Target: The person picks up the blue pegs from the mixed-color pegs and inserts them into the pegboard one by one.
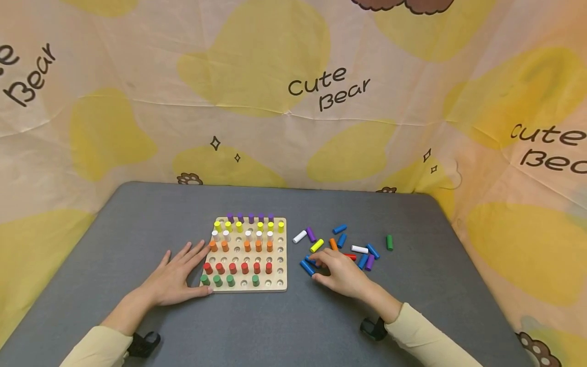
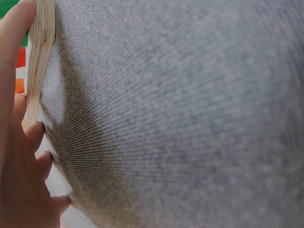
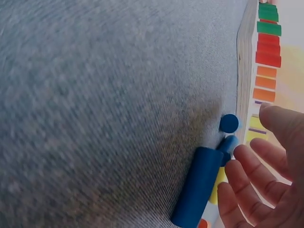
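A wooden pegboard point(image 1: 285, 275) bears rows of purple, yellow, white, orange, red and green pegs, with one row of holes bare between orange and red. My left hand point(image 1: 171, 279), fingers spread, rests along its left edge; in the left wrist view the thumb lies on the board's rim point(image 2: 42, 47). Right of the board, my right hand point(image 1: 341, 272) reaches low over loose pegs. Its thumb and fingers stand apart beside a blue peg point(image 1: 307, 268), and a second blue one lies partly under the fingertips. The right wrist view shows a blue peg point(image 3: 195, 187) lying near the fingers.
More loose pegs lie scattered past the right hand: a white peg point(image 1: 300, 236), a yellow peg point(image 1: 317, 245), an orange peg point(image 1: 333, 244), a purple peg point(image 1: 369, 262) and several blue ones. A green peg point(image 1: 389, 242) lies farthest right. A patterned cloth point(image 1: 257, 61) hangs behind the grey table point(image 1: 257, 326).
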Demonstrator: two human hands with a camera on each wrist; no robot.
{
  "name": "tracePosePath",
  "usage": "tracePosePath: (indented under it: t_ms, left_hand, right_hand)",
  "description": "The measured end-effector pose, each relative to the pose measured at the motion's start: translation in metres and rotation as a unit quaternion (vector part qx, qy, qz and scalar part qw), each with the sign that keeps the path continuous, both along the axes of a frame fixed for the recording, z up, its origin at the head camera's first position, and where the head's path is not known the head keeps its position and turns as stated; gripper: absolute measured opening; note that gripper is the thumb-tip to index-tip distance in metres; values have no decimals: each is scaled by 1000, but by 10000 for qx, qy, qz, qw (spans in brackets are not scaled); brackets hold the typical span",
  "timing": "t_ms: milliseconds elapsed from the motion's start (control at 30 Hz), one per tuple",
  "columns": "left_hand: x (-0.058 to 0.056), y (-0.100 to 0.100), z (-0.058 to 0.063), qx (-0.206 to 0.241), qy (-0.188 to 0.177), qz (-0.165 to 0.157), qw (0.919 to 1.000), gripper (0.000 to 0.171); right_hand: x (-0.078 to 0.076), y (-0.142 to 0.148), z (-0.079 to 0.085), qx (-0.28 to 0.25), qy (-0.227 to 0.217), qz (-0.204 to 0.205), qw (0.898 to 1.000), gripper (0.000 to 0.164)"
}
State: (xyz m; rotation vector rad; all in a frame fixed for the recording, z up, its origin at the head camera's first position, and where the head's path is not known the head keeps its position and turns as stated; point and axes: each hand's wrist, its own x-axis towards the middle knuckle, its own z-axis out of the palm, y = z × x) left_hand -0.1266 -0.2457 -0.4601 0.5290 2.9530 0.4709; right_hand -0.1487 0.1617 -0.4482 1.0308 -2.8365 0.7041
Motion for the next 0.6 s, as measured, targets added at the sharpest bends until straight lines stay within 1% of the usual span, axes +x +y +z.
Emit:
tracePosePath:
  t_ms: [100,333,467,600]
  left_hand:
    - [0,0,0,13,-40,12,10000,99]
    - [1,-1,-1,15,-75,23,10000,100]
    - [0,-1,-1,24,-88,40,10000,100]
    - [0,0,-1,19,-106,55,9999,100]
  right_hand:
    - [1,-2,-2,13,20,-75,10000,36]
    - [1,-7,-6,-5,-120,-307,9995,33]
    - [1,-9,-7,65,-151,-340,9993,33]
    - [0,-11,-8,136,-68,-282,9995,33]
